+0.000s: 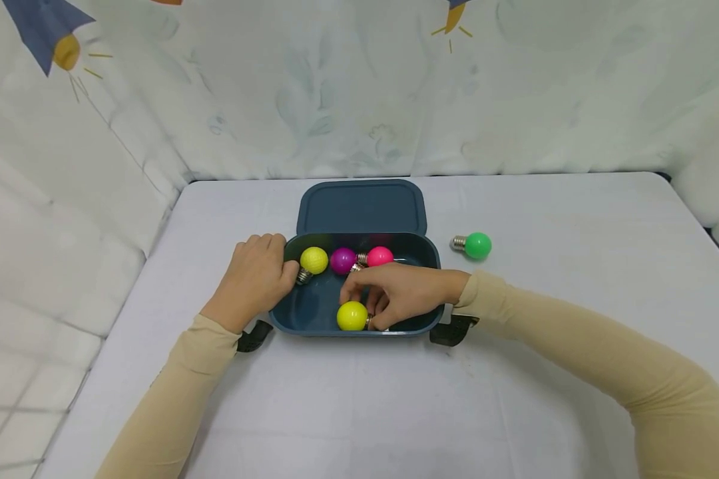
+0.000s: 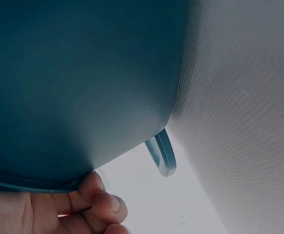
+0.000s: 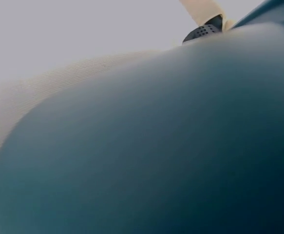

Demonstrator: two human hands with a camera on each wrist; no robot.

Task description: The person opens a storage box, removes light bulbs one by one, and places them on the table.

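Note:
A dark blue box (image 1: 311, 330) holds several round bulbs: a dimpled yellow bulb (image 1: 314, 260) at the back left, a purple bulb (image 1: 343, 261) and a pink bulb (image 1: 380, 256) along the back. My left hand (image 1: 253, 278) grips the box's left rim; in the left wrist view its fingers (image 2: 115, 204) curl at the edge of the blue wall (image 2: 83, 87). Inside the box, my right hand (image 1: 399, 293) pinches the metal base of a smooth yellow bulb (image 1: 352, 316) near the front wall. The right wrist view shows mostly the box's outer wall (image 3: 146, 141), with that hand hidden.
The blue lid (image 1: 361, 207) lies behind the box. A green bulb (image 1: 478, 246) rests on the white tabletop (image 1: 551, 266) to the box's right. Patterned curtains (image 1: 347, 86) hang behind the table and at its sides.

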